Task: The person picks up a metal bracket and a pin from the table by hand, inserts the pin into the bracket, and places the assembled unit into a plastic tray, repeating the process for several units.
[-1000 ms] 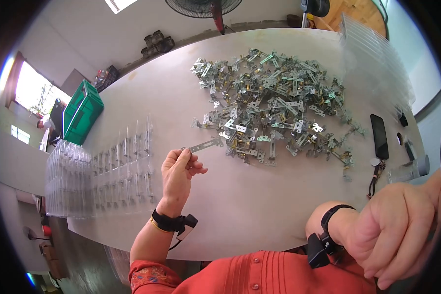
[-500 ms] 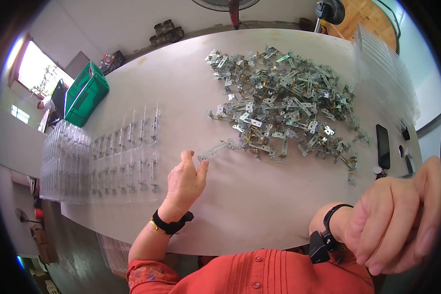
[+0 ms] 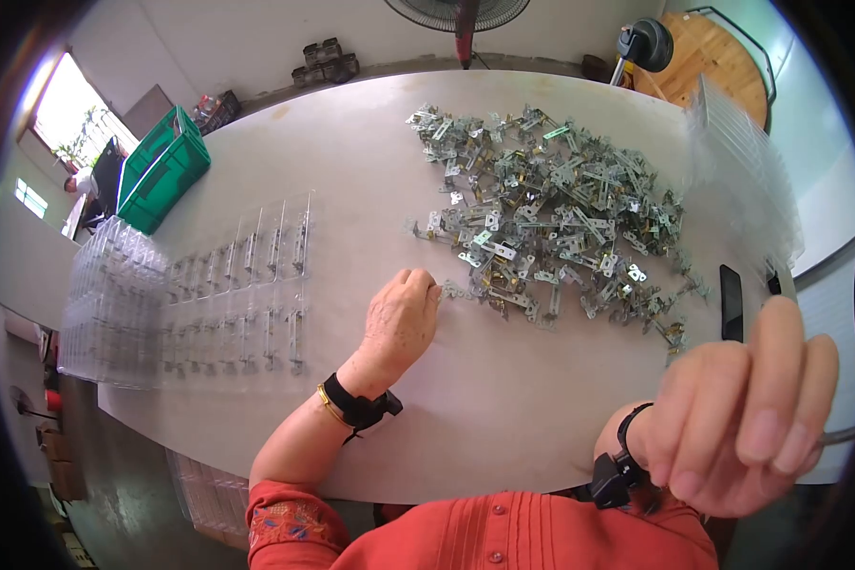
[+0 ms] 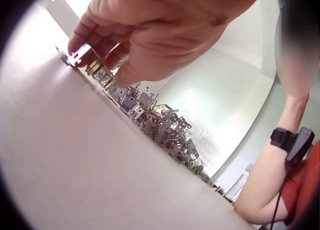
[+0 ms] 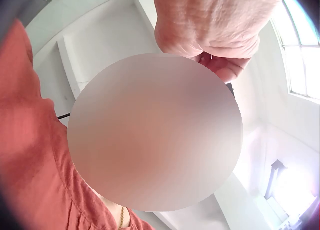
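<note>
Left hand (image 3: 401,318) pinches metal bracket (image 4: 83,55) low at surface (image 3: 503,408), beside bracket pile (image 3: 579,190), apparently for grip across its sides. Right hand (image 3: 736,413) raised, well apart, fingers loosely curled, nothing visible inside.

Jumbled metal brackets (image 3: 579,204), seemingly brass-fitted

Plain red shirt (image 3: 560,532), silvery brackets (image 3: 579,218) with seemingly brassy bits, green crate (image 3: 166,171), whitish table (image 3: 503,408)
</note>
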{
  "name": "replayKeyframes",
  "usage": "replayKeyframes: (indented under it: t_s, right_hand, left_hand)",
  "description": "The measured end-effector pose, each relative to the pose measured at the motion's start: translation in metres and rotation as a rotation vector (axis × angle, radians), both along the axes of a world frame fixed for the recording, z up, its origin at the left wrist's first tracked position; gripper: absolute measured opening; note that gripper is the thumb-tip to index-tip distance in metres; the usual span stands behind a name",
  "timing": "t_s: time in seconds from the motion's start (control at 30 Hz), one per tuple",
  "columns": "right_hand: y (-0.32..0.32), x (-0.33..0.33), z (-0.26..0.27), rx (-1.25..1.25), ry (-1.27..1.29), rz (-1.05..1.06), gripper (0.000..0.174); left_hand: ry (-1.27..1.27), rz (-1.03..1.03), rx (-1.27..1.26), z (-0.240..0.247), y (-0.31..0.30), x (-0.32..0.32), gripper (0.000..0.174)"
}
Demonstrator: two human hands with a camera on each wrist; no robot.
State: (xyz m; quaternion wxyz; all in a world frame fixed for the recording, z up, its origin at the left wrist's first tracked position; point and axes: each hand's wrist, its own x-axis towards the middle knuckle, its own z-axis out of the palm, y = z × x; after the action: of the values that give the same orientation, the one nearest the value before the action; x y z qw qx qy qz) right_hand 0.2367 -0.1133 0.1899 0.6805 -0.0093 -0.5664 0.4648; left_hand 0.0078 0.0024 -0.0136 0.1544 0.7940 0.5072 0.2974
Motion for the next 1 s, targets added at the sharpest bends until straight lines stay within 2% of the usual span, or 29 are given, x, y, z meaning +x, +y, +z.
replayKeyframes:
  t_s: [0.07,0.17,0.23,0.27,0.37,0.4,0.43,0.47,0.53,0.6,0.63,0.7,0.87,0.93,1.0]
  right_hand:
    - [0.002,-0.002,0.0,-0.112,-0.151,-0.014,0.018]
    - [0.009,-0.013,-0.008,-0.128,-0.19,-0.016,0.02]
    - [0.013,-0.019,-0.012,-0.143,-0.229,-0.003,0.02]
    - [0.016,-0.022,-0.014,-0.141,-0.24,0.0,0.02]
    - [0.033,-0.029,-0.024,-0.132,-0.346,-0.064,0.023]
    - [0.038,-0.035,-0.029,-0.17,-0.34,-0.111,0.024]
    - [0.044,-0.039,-0.036,-0.216,-0.317,-0.111,0.018]
    - [0.05,-0.042,-0.043,-0.262,-0.293,-0.111,0.014]
    - [0.058,-0.043,-0.055,-0.343,-0.374,-0.113,0.013]
    - [0.066,-0.043,-0.069,-0.427,-0.456,-0.112,0.012]
    - [0.069,-0.043,-0.076,-0.475,-0.536,-0.157,0.013]
    - [0.077,-0.046,-0.093,-0.563,-0.631,-0.265,0.011]
    - [0.085,-0.038,-0.127,-0.56,-0.826,-0.406,0.008]
    - [0.085,-0.036,-0.134,-0.573,-0.877,-0.443,0.007]
    - [0.084,-0.037,-0.14,-0.505,-0.959,-0.504,0.005]
  left_hand:
    - [-0.063,0.001,-0.049,0.002,0.0,0.0,0.02]
    - [-0.041,-0.019,-0.066,0.005,-0.004,-0.002,0.021]
    - [0.139,-0.074,-0.013,0.002,-0.005,-0.004,0.021]
    - [0.129,-0.071,-0.011,0.002,-0.006,-0.005,0.021]
    - [-0.038,-0.077,-0.117,0.009,-0.01,-0.003,0.026]
    - [-0.354,-0.127,-0.386,0.011,-0.014,-0.003,0.027]
    - [-0.67,-0.176,-0.656,0.013,-0.018,-0.004,0.029]
    - [-0.676,-0.183,-0.657,0.02,-0.021,-0.006,0.029]
    - [-0.871,-0.309,-1.027,0.033,-0.025,-0.013,0.028]
    - [-0.977,-0.305,-1.086,0.023,-0.025,-0.012,0.028]
    - [-1.082,-0.289,-1.144,0.017,-0.025,-0.012,0.028]
    - [-1.126,-0.283,-1.161,0.008,-0.021,-0.014,0.029]
    - [-1.193,-0.266,-1.16,-0.004,-0.015,-0.02,0.03]
    - [-1.295,-0.263,-1.167,-0.004,-0.016,-0.019,0.031]
    - [-1.28,-0.23,-1.167,0.0,-0.017,-0.018,0.031]
